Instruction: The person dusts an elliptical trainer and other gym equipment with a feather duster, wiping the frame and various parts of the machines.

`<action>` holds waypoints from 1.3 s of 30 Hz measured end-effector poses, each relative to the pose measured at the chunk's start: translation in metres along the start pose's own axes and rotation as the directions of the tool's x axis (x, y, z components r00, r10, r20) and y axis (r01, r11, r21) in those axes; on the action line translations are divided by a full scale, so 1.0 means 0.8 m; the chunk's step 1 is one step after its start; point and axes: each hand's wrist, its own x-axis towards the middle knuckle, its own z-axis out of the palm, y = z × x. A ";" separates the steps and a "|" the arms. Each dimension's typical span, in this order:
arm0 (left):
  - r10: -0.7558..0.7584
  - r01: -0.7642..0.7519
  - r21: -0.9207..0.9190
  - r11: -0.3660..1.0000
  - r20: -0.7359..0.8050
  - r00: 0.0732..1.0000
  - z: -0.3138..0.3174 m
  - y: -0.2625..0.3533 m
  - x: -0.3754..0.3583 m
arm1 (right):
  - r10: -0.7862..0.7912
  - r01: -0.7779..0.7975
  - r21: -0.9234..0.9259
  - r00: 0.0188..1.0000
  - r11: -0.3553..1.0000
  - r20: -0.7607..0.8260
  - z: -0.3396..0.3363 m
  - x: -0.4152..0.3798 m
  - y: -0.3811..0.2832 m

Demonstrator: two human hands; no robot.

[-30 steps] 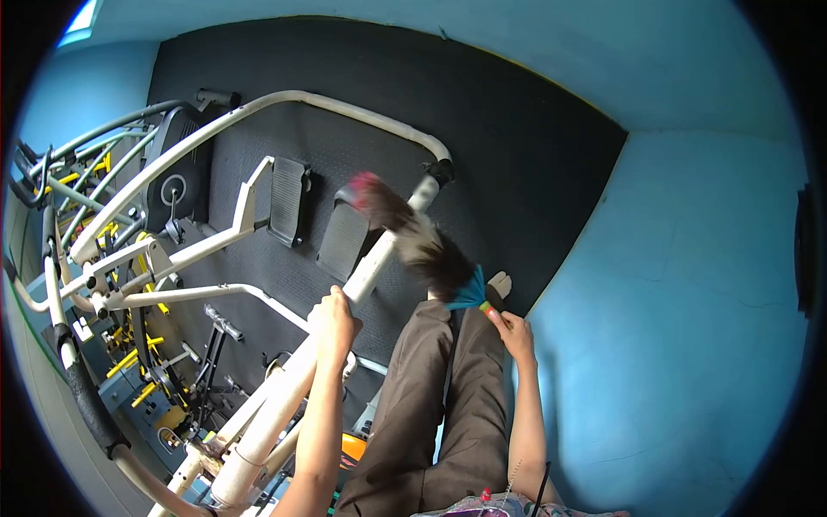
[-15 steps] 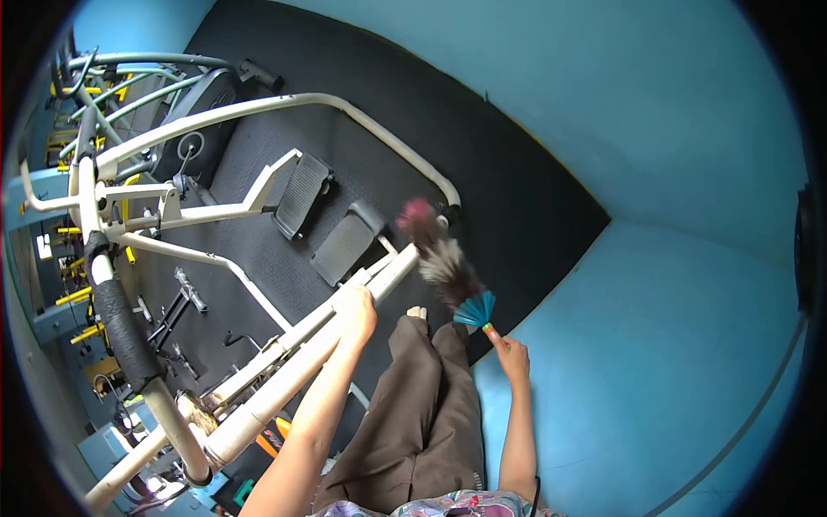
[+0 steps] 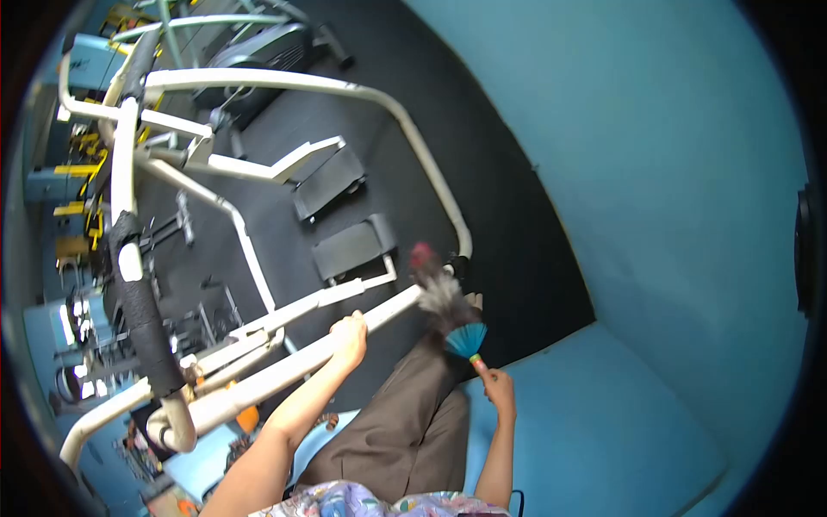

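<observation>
My right hand (image 3: 498, 389) is closed round the short handle of a feather duster (image 3: 442, 297). The duster has blue feathers near the grip, then grey and brown ones, and a pinkish-red tip. Its feathers overlap the end of a long white tube (image 3: 258, 376) on an exercise machine. Round that same tube, further down, the fingers of my left hand (image 3: 349, 339) are wrapped. Two dark foot pedals (image 3: 353, 248) of the machine lie beyond my left hand, and a padded black grip (image 3: 142, 306) covers an upright bar at left.
A curved white base bar (image 3: 422, 155) runs along the black floor (image 3: 508, 233) ahead. The blue wall (image 3: 594, 414) stands close on my right. Another exercise machine (image 3: 267, 52) is at the far left, with yellow-framed equipment (image 3: 82, 171) beyond.
The view has turned, so the machine sits differently in it. The duster and right hand appear lower in the picture. My left hand stays on the white tube.
</observation>
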 end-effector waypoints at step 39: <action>-0.739 0.643 -0.641 0.418 -0.652 -0.170 -0.319 -0.113 -0.201 | -0.644 0.970 -0.225 0.234 0.098 0.729 -0.251 -0.138 -0.606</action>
